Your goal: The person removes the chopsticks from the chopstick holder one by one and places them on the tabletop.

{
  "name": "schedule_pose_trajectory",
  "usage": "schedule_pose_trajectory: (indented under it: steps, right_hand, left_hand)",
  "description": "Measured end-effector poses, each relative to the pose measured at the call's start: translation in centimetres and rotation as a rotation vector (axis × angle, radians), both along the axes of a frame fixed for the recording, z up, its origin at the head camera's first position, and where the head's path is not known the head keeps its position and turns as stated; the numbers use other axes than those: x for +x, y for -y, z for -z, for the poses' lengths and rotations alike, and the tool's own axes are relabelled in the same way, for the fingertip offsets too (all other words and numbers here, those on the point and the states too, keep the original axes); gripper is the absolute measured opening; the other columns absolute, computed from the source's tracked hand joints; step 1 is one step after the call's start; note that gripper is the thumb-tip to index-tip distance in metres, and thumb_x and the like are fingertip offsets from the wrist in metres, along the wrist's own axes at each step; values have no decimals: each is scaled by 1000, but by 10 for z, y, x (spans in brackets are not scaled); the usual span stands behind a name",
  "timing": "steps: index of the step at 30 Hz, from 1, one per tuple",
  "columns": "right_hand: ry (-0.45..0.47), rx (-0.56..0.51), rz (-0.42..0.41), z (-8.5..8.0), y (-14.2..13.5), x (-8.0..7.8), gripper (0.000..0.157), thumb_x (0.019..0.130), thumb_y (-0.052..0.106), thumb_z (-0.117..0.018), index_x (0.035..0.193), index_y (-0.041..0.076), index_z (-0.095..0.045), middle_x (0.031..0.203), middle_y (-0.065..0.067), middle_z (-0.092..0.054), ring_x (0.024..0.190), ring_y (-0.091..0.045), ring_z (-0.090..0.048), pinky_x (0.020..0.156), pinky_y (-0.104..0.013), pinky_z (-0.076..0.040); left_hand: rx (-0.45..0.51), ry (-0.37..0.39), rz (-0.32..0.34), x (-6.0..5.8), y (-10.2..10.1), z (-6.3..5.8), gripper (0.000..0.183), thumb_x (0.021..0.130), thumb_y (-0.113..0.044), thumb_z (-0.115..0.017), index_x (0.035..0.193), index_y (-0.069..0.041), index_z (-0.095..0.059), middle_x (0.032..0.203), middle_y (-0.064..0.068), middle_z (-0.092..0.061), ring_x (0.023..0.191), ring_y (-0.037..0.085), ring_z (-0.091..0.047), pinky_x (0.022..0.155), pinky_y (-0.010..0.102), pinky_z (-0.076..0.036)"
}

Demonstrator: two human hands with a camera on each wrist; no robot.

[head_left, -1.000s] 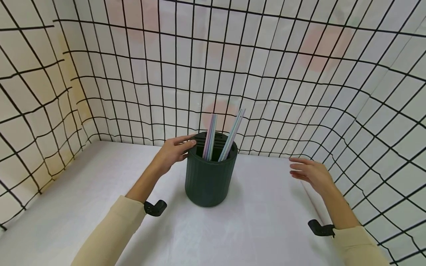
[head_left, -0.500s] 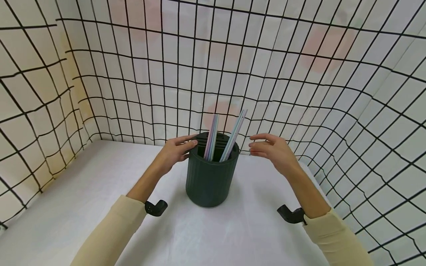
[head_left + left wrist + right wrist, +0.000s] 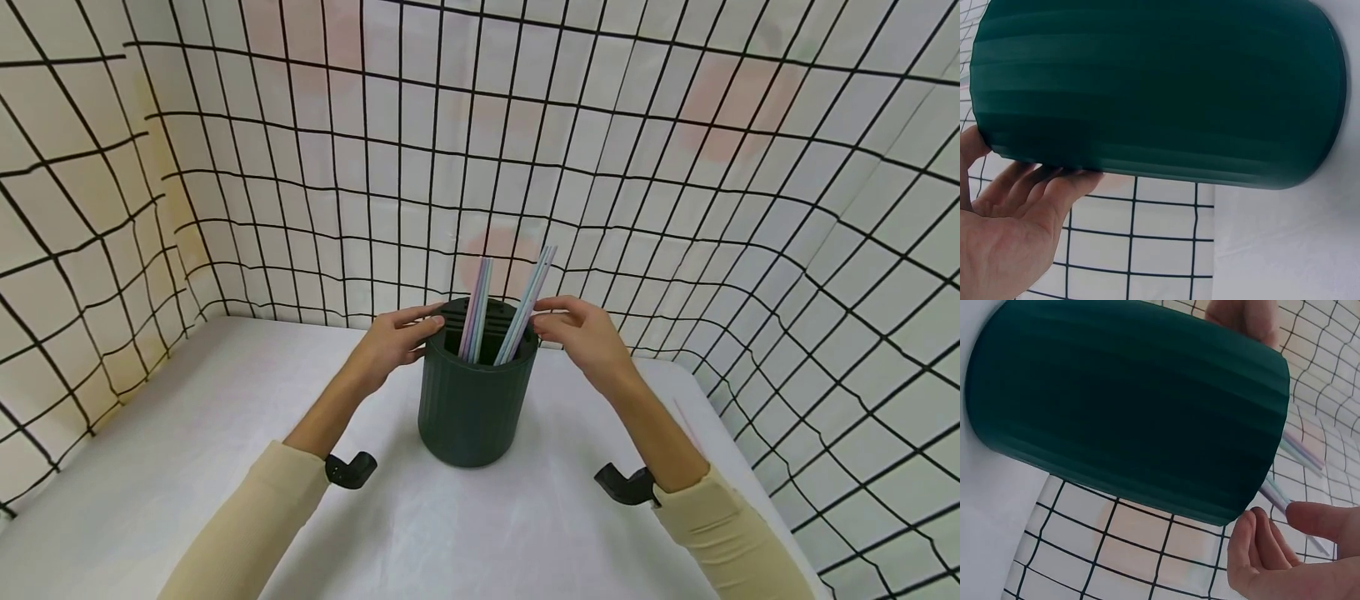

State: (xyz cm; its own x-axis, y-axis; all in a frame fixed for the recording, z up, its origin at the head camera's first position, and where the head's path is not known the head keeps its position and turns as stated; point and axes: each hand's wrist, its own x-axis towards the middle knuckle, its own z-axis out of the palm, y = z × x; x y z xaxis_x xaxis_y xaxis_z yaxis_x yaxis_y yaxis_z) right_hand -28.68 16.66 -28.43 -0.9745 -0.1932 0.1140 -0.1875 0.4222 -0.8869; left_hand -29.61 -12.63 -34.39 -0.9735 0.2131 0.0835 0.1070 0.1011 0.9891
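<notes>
A dark green ribbed pen holder [image 3: 472, 408] stands upright on the white table, also large in both wrist views. Two bundles of thin pastel sticks [image 3: 476, 312], straw-like, lean inside it; the right bundle [image 3: 525, 304] tilts further right. A slotted black part [image 3: 498, 315] sits at its back. My left hand [image 3: 386, 343] holds the holder's left side near the top, thumb at the rim and fingers against the outer wall. My right hand [image 3: 588, 337] is at the right rim beside the right bundle, thumb apart from the fingers; whether the fingertips touch is unclear.
Black wire grid [image 3: 360, 167] encloses the white table [image 3: 187, 417] at the back and both sides, with pale sheeting behind. A faint thin pinkish stick [image 3: 687, 425] lies on the table by the right forearm. Black wrist cameras [image 3: 351, 470] stick out from both wrists.
My right hand has come leftward from beside the right-hand grid to the holder's right rim. My left hand and the holder have stayed in place.
</notes>
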Motion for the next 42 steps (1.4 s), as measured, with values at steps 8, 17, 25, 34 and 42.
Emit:
schedule_pose_trajectory:
  steps: [8,17,25,34,42]
  right_hand:
    - [-10,-24,-17,5,7,1,34,101,27,-65,129,8,-62,123,-13,-73,122,-28,-64,117,-54,-41]
    - [-48,-34,11,11,12,0,27,100,21,-66,121,3,-63,122,-15,-73,127,-28,-60,118,-55,-38]
    - [-98,-57,48,10,14,0,25,97,21,-70,116,6,-65,110,-14,-76,108,-27,-70,110,-52,-47]
    - [-182,-30,61,-12,10,0,28,97,24,-71,117,5,-64,109,-17,-76,97,-25,-72,95,-42,-55]
    - [-222,-78,105,-39,3,2,30,96,24,-73,119,6,-66,102,-5,-78,91,-11,-73,92,-28,-55]
  left_hand:
    - [5,3,5,3,-1,-2,54,100,-39,-65,149,-18,-54,149,13,-54,133,28,-58,110,46,-49]
    - [13,7,2,4,0,-2,54,100,-38,-65,149,-18,-54,150,13,-54,133,27,-58,111,45,-48]
    - [6,7,-3,3,-1,-2,54,100,-39,-65,148,-18,-55,149,13,-54,132,27,-59,110,45,-49]
    - [31,12,-3,3,-2,-2,55,99,-37,-67,148,-16,-55,147,13,-56,132,27,-59,110,43,-49]
    - [20,11,-4,2,-2,-1,54,99,-37,-66,148,-17,-55,147,13,-56,132,26,-59,110,43,-49]
